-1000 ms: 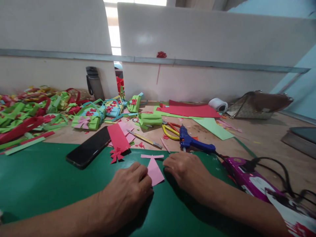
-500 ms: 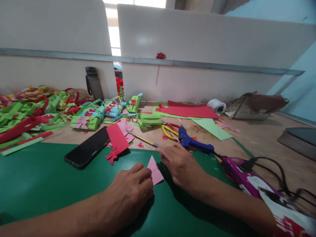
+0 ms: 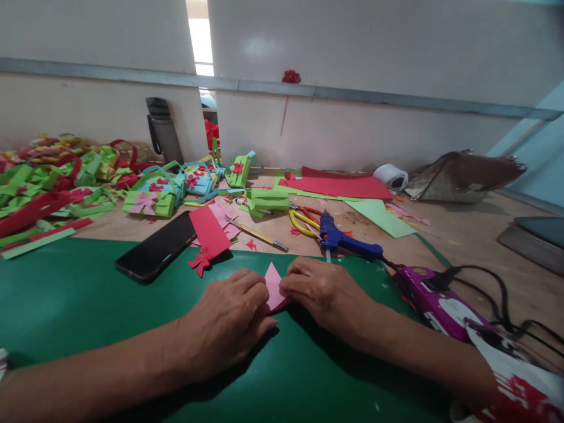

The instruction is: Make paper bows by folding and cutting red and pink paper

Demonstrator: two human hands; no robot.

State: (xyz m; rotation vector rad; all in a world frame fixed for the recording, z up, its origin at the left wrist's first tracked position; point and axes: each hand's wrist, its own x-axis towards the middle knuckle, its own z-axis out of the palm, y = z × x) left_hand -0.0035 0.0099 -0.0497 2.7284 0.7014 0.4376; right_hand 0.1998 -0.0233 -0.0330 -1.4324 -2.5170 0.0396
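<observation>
A small folded pink paper (image 3: 274,286) stands out between my hands, its pointed tip facing away from me over the green mat (image 3: 79,294). My left hand (image 3: 233,317) is closed on the paper's left edge, its thumb low beside it. With fingers pinched together, my right hand (image 3: 324,294) grips the right edge of the same paper. The fingertips partly cover the paper's sides. Beyond them lie a yellow craft knife (image 3: 258,234) and a red paper strip (image 3: 210,232) with a red paper bow (image 3: 200,261) at its end.
A black phone (image 3: 156,247) lies left. Green paper bags (image 3: 150,202) and strips are heaped at the far left. Behind my right hand are a blue glue gun (image 3: 348,238), yellow-handled pliers (image 3: 302,223) and a purple power strip (image 3: 445,299) with black cables. A grey bottle (image 3: 164,132) stands behind.
My right hand has come down from beside the craft knife onto the pink paper's right side and now pinches it. The view has tilted slightly downward.
</observation>
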